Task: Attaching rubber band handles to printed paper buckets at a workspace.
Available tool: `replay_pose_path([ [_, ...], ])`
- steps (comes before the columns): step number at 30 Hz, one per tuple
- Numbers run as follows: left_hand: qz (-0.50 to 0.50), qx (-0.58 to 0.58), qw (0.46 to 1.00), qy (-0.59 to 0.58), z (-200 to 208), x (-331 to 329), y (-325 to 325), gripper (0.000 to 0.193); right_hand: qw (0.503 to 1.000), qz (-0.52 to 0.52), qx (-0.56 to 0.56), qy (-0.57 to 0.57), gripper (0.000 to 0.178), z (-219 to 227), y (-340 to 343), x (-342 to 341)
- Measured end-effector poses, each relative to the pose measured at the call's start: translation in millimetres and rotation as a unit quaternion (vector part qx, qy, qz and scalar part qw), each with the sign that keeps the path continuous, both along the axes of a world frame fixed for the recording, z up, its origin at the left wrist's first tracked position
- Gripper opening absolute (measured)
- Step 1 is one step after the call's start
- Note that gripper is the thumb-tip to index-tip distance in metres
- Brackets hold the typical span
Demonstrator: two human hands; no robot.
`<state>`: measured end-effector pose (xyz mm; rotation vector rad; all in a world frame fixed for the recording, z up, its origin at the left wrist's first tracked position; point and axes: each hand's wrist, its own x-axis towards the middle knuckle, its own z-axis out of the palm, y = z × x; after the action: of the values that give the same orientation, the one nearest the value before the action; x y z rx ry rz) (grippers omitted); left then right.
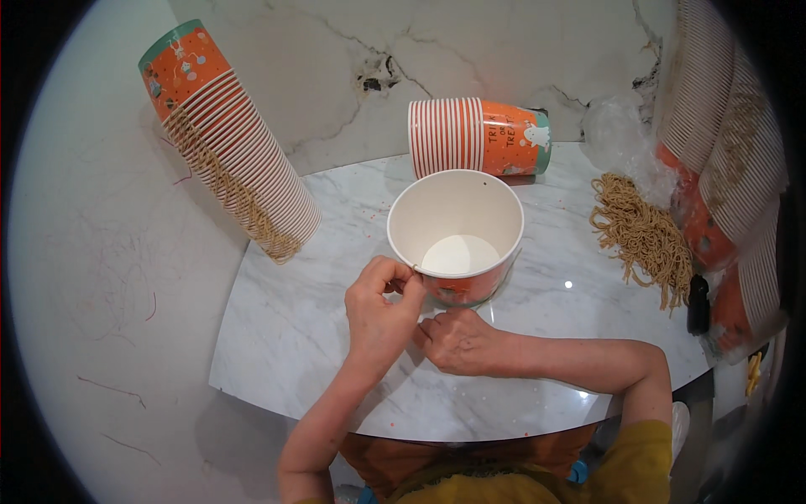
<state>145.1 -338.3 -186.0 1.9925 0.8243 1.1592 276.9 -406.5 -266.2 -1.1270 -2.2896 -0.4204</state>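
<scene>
A white-lined paper bucket (457, 220) with an orange printed outside stands upright on the table, its open mouth towards me. There is a small hole in its far rim. At the near left rim, my left hand (382, 307) is closed in a pinch against the bucket's outer wall. A short bit of tan cord (416, 268) shows there, at the fingertips. Low in front of the bucket my right hand (466, 343) is closed, knuckles up, close beside the left hand. Its fingertips are hidden, so what they hold cannot be made out.
A tall stack of nested buckets (243, 160) with tan cords along it leans at the left. Another stack (478, 139) lies behind the bucket. A heap of tan cords (642, 235) lies at the right, beside bagged bucket stacks (726, 160) and a black object (698, 305).
</scene>
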Motion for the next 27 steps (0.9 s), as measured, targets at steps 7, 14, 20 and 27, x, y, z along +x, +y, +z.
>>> replay_pose_path([
  [7, -0.005, -0.074, 0.997, -0.024, 8, 2, 4, 0.011, 0.995, 0.050, 0.008, -0.084, 0.012, 14, -2, 1],
  [14, -0.004, -0.099, 0.994, -0.036, 0, 1, 11, 0.012, 0.998, 0.037, 0.010, -0.040, 0.017, 12, -4, -2],
  [20, -0.002, -0.029, 0.999, -0.026, 4, -5, 29, 0.008, 0.975, 0.035, -0.105, 0.195, 0.011, 21, -6, -16],
  [27, -0.013, -0.106, 0.989, -0.103, 2, -17, 35, 0.010, 0.906, 0.035, -0.318, 0.277, 0.015, 69, -12, -2],
])
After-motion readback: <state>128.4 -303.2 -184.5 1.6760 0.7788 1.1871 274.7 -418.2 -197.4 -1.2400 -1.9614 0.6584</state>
